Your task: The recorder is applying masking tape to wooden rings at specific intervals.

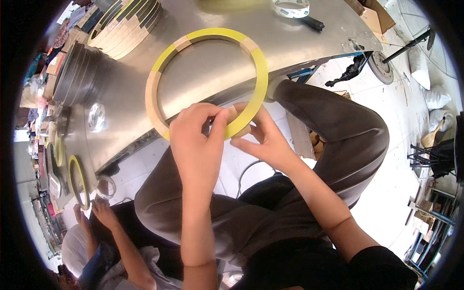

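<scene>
The worktop [208, 72] is brushed sheet metal, dull grey and smooth. Its near edge runs under the ring [208, 82], a large flat hoop that lies partly on the metal and partly out over that edge, above the person's lap. The ring is wrapped in glossy yellow tape, broken by bare tan patches that look like card or wood.

At the ring's near arc the left hand [198, 145] pinches a small tan piece against it between thumb and fingers. The right hand [261, 137] grips the same arc from the other side, its fingers closed on the rim.

The risk, as I judge it, is the overhang: only the hands hold the near arc, so a slack grip could let the ring tip off the edge and slide down. The tan piece could also set crooked if the ring turns under the pinch.

At the far left corner leans a stack of rings [125, 24], tan and dark, beside a stack of dark grey hoops [77, 75]. A tape roll [290, 7] sits at the far edge. Along the left edge another person's hands [96, 210] hold a smaller yellow ring [77, 181].
</scene>
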Demonstrator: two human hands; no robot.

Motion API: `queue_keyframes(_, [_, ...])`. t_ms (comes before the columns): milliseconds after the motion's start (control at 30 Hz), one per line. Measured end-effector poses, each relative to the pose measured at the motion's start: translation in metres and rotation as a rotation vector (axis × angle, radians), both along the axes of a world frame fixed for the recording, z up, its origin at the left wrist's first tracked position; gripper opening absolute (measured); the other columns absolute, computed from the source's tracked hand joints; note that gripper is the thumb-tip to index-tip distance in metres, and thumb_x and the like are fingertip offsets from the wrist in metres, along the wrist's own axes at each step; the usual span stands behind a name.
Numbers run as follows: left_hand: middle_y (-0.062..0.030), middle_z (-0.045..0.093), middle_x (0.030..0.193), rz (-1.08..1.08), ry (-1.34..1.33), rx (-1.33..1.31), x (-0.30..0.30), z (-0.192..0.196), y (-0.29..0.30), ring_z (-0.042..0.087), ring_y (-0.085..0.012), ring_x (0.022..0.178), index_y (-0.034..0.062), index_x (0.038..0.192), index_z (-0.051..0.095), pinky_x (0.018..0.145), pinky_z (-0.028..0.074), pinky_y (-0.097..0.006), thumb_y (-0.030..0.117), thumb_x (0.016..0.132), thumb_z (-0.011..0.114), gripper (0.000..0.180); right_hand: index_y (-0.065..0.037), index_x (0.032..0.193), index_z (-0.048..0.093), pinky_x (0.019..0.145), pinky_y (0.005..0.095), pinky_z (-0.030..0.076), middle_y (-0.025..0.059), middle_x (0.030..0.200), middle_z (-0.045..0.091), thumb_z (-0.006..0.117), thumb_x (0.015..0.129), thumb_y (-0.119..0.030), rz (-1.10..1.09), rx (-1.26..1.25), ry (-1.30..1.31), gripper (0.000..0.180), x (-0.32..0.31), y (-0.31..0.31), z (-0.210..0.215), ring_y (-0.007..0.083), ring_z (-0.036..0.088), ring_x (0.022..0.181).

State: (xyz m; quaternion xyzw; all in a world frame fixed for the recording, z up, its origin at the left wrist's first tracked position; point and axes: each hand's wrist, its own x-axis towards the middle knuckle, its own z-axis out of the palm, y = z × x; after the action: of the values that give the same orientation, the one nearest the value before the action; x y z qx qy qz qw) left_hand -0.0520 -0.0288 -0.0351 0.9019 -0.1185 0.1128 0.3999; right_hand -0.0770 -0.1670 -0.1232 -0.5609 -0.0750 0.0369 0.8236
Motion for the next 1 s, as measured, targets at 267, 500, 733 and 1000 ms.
queue_keyframes(267, [-0.0064, 0.067, 0.09, 0.107, -0.157, -0.122, -0.01, -0.01, 0.002, 0.059, -0.0243, 0.089, 0.0034, 0.084, 0.067, 0.086, 0.041, -0.034, 0.01, 0.083, 0.071, 0.009, 0.001, 0.129, 0.043, 0.084, 0.04, 0.051, 0.0195, 0.111, 0.058, 0.08, 0.076, -0.015, -0.488, -0.462, -0.181, 0.067, -0.019, 0.035, -0.004, 0.0311, 0.062, 0.101])
queue_keyframes(500, [-0.0062, 0.067, 0.09, 0.097, -0.121, -0.206, -0.014, -0.007, -0.002, 0.059, -0.0223, 0.09, 0.0027, 0.085, 0.067, 0.087, 0.041, -0.032, 0.011, 0.082, 0.073, 0.01, 0.002, 0.116, 0.049, 0.08, 0.0424, 0.052, 0.0216, 0.11, 0.061, 0.079, 0.075, -0.017, -0.61, -0.769, -0.348, 0.055, -0.029, 0.025, -0.011, 0.0354, 0.064, 0.095])
queue_keyframes(733, [-0.0071, 0.065, 0.089, 0.103, -0.051, -0.324, -0.01, 0.005, -0.001, 0.06, -0.0177, 0.084, -0.0015, 0.085, 0.066, 0.073, 0.047, -0.027, 0.006, 0.083, 0.071, 0.009, -0.001, 0.112, 0.049, 0.074, 0.0352, 0.054, 0.0163, 0.104, 0.065, 0.08, 0.073, -0.009, -0.653, -0.667, -0.351, 0.05, -0.037, 0.03, -0.014, 0.0305, 0.068, 0.083])
queue_keyframes(1000, [-0.0066, 0.065, 0.09, -0.277, -0.385, -0.056, -0.01, -0.01, 0.01, 0.058, -0.0247, 0.088, 0.0028, 0.081, 0.067, 0.078, 0.046, -0.034, 0.003, 0.073, 0.075, 0.013, -0.005, 0.1, 0.06, 0.06, 0.0309, 0.054, 0.0086, 0.095, 0.065, 0.078, 0.071, -0.01, -0.646, -0.875, -0.431, 0.035, -0.038, 0.028, -0.007, 0.0244, 0.066, 0.071])
